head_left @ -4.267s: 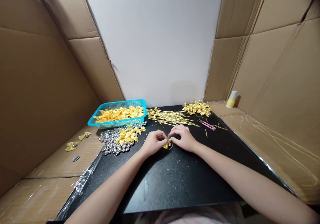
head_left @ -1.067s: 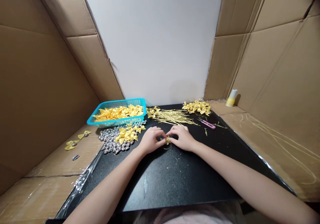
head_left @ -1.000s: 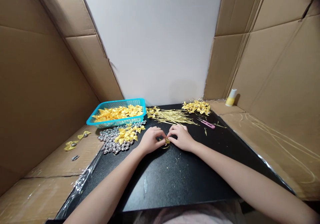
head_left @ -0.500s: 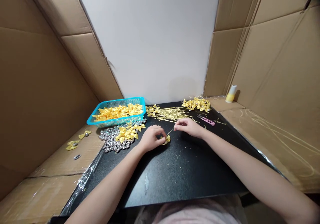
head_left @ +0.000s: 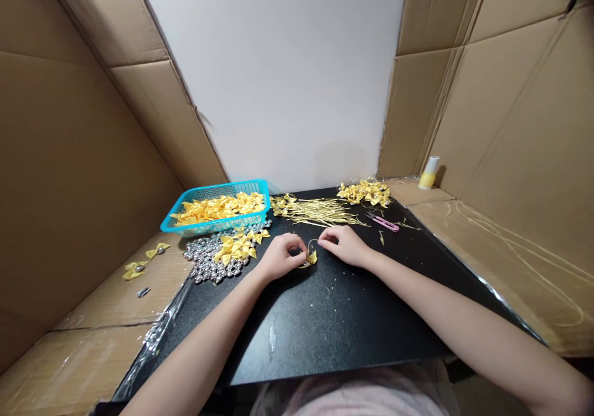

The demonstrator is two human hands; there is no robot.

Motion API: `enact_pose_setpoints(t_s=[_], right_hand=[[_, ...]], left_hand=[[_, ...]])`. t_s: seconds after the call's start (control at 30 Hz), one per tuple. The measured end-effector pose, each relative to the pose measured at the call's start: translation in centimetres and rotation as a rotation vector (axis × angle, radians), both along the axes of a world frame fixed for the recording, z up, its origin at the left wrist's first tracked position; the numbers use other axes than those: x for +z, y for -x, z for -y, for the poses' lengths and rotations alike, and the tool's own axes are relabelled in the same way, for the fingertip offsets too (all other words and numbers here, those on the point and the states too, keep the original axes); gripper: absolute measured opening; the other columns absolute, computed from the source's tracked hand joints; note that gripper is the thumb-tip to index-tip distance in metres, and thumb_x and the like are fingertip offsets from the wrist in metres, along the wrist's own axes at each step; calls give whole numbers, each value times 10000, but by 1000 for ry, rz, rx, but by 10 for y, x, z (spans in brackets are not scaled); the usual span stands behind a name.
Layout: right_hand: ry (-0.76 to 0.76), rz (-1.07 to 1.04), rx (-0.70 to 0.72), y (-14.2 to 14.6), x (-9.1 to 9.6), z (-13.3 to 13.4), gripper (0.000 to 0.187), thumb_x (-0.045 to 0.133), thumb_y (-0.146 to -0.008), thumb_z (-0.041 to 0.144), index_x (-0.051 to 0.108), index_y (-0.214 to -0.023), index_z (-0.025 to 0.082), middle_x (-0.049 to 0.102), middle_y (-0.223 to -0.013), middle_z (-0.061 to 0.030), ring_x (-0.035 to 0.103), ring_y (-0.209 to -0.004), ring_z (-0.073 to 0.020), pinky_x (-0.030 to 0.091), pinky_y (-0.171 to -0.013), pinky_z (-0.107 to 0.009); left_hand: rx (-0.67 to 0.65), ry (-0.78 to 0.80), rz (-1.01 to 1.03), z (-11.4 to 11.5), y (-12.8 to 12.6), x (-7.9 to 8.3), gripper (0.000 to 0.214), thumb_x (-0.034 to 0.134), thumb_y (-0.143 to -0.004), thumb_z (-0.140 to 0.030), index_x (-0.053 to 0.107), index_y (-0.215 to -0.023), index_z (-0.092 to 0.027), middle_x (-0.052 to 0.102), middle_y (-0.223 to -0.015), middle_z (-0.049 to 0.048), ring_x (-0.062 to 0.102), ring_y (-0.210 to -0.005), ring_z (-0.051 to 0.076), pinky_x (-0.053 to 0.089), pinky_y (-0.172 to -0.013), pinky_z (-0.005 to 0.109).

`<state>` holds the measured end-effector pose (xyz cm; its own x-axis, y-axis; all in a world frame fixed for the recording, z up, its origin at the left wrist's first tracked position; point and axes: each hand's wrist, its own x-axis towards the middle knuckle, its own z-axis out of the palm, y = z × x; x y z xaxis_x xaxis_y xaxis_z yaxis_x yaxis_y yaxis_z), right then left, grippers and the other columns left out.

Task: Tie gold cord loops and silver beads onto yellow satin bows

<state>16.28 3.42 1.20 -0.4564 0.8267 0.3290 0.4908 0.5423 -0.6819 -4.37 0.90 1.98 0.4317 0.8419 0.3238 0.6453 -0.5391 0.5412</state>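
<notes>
My left hand [head_left: 279, 257] pinches a small yellow ribbon bow [head_left: 310, 258] against the black tabletop [head_left: 334, 323]. My right hand [head_left: 343, 246] is closed in a pinch just right of the bow, holding the end of a thin gold cord [head_left: 312, 244] that loops to it. Both hands sit near the middle of the table, almost touching. Left of my left hand lies a pile of silver beads [head_left: 206, 262] with loose yellow bows [head_left: 236, 247] on top.
A turquoise basket [head_left: 216, 224] of yellow bows stands at the back left. Cut gold cords [head_left: 320, 213], a heap of finished bows [head_left: 366, 193] and pink snips [head_left: 383, 221] lie at the back. A small yellow-white cup [head_left: 429, 173] stands far right. Cardboard walls enclose both sides.
My right hand pulled the cord away to the right half a second ago and has come back close to the bow. The view has tilted slightly.
</notes>
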Motion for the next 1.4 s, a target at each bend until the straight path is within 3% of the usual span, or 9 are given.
enact_pose_setpoints(t_s=[0.23, 0.4, 1.03, 1.23, 1.4], right_hand=[[-194, 91, -48, 8, -3, 9, 30, 651, -792, 214, 680, -793, 208, 671, -864, -36, 538, -921, -225, 302, -856, -414], [-365, 76, -80, 14, -1, 21, 22, 651, -762, 200, 658, -741, 203, 662, -865, -14, 542, -905, -198, 289, -868, -389], [-503, 186, -31, 22, -7, 21, 100, 576, -783, 196, 632, -701, 184, 654, -790, -17, 521, -848, -186, 249, -868, -392], [-494, 189, -31, 22, -7, 22, 105, 561, -774, 197, 620, -686, 190, 658, -787, -19, 519, -835, -187, 262, -832, -387], [-455, 169, -13, 21, -7, 23, 93, 577, -749, 181, 604, -660, 187, 653, -763, -11, 520, -825, -183, 261, -839, -381]], left_hand=[[9, 104, 72, -3, 1, -7, 125, 579, -739, -210, 666, -688, -136, 602, -632, -3, 476, -595, 105, 356, -565, 208], [10, 145, 114, -3, 0, -9, 134, 584, -737, -224, 664, -689, -128, 600, -619, -4, 467, -570, 97, 351, -540, 197], [2, 176, 125, -4, 0, -13, 173, 594, -751, -265, 651, -676, -121, 549, -556, -18, 448, -526, 90, 334, -508, 192], [-15, 137, 88, -4, 0, -14, 149, 580, -760, -233, 645, -675, -129, 576, -575, -15, 470, -539, 94, 344, -524, 195], [-25, 55, 25, -1, -2, -5, 89, 619, -715, -198, 645, -640, -159, 591, -605, -10, 467, -594, 114, 347, -589, 219]])
